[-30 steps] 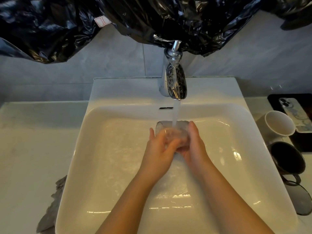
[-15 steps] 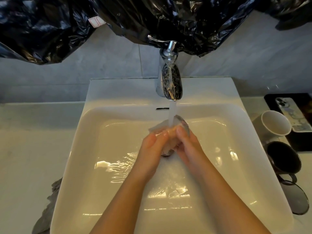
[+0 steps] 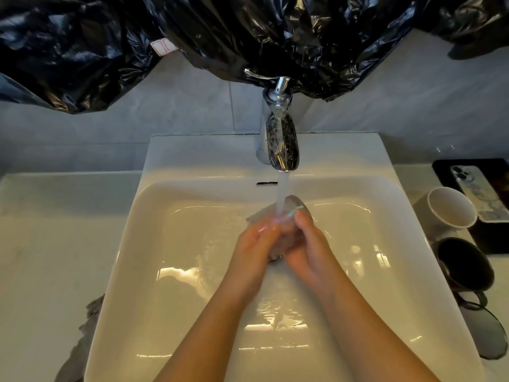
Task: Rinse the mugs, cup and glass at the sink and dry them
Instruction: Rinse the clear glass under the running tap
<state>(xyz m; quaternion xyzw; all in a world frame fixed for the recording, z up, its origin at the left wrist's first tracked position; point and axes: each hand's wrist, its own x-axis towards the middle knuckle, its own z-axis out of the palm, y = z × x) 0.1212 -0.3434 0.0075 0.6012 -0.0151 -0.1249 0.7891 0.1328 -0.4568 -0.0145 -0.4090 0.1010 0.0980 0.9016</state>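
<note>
One grey cloth (image 3: 82,334) lay crumpled on the bench (image 3: 55,257) at the sink's (image 3: 129,244) front-left corner, against the rim and well apart from both hands. Left hand (image 3: 256,249) was over mid-basin, fingers curled, its grip closed round the near-left side of the glass (image 3: 297,204). Glass was clear and blurred by water, sitting between the two hands and poking out past the fingertips. Its long axis looked tipped up and away, toward the sink's back edge and a little right. Which end was the mouth: cannot tell. Water stream (image 3: 281,194) from the tap (image 3: 282,144) hit the glass right at the fingertips. Right hand (image 3: 308,249) mirrored the left, its grip wrapped on the glass's near-right side, with the hands touching or nearly so. So both grips held one thing and neither was free.

On the bench along the sink's right edge stood a white mug (image 3: 451,208) and, nearer the front, a dark mug (image 3: 465,266), both untouched. Nearer the front again was a dark round item (image 3: 484,334), unclear what.

Judgement: the glass rinse was underway and drying was not started. Key relation: the cloth sat off to the left, nearer the left hand, and the mugs to the right, nearer the right hand. Probably the right grip keeps the glass while the left lets go for the cloth. A wet glass could slip on a one-hand hold.
</note>
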